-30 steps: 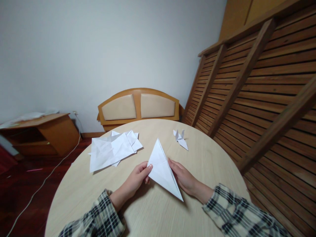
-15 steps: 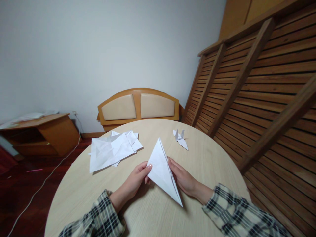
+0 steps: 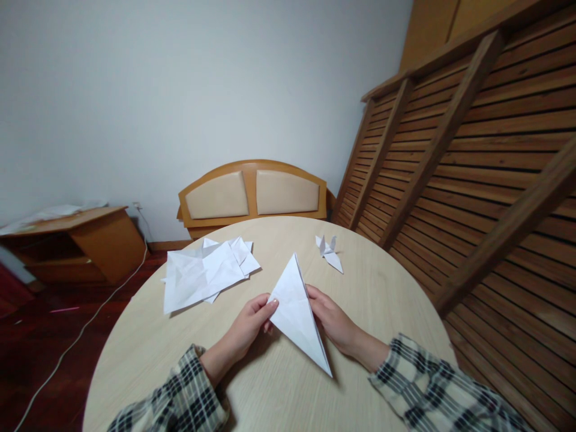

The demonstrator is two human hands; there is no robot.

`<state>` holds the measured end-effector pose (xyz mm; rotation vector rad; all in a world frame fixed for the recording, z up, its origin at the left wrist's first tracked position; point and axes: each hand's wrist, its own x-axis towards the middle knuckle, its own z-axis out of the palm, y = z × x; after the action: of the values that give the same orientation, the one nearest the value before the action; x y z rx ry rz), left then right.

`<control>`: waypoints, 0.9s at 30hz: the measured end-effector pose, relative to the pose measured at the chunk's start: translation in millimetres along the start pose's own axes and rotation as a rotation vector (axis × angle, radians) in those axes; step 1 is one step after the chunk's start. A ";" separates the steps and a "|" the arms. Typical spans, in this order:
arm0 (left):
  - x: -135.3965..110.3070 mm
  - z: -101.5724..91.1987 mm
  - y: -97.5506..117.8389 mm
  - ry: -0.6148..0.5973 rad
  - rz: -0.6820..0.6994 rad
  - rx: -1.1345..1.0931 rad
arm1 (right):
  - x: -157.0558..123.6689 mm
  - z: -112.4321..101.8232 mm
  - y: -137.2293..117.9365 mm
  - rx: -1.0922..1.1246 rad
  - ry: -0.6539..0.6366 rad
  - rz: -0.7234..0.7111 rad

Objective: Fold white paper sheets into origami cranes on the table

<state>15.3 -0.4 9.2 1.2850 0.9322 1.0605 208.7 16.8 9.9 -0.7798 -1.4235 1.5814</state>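
Note:
A white sheet folded into a long triangle (image 3: 296, 309) is held above the round light-wood table (image 3: 373, 300), one tip pointing away, the other toward me. My left hand (image 3: 247, 327) pinches its left corner between thumb and fingers. My right hand (image 3: 332, 321) grips its right edge, fingers closed behind the paper. Both sleeves are plaid.
A loose pile of white creased sheets (image 3: 202, 273) lies on the table's far left. A small folded paper figure (image 3: 328, 252) sits at the far right. Beyond the table stand a padded wooden headboard (image 3: 252, 195), a low cabinet (image 3: 76, 243) and slatted wooden frames (image 3: 472, 156).
The triangle has tilted slightly, its near tip shifting a little toward me and left. Both hands keep their hold in nearly the same place.

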 end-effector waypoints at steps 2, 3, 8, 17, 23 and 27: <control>0.0 -0.3 0.1 0.004 -0.003 0.022 | 0.3 1.3 -3.7 0.000 -0.009 0.009; 0.1 -0.5 0.0 0.003 -0.004 0.034 | 0.4 1.7 -5.2 0.007 -0.014 0.004; 0.9 -0.9 -0.3 -0.021 -0.010 0.080 | 1.5 0.8 -5.6 0.028 -0.020 -0.019; 0.7 -1.9 -5.3 -0.116 -0.022 0.171 | 2.2 -3.1 4.2 -0.013 -0.019 0.044; -1.2 -0.7 -2.4 -0.124 -0.015 0.176 | -2.1 -1.3 2.0 -0.105 -0.055 0.073; -0.3 1.3 0.3 -0.088 -0.013 0.135 | -1.6 -0.6 0.5 -0.154 -0.086 -0.026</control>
<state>16.4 -1.0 9.6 1.4235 0.9565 0.9359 209.8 15.7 9.2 -0.7866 -1.6262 1.5144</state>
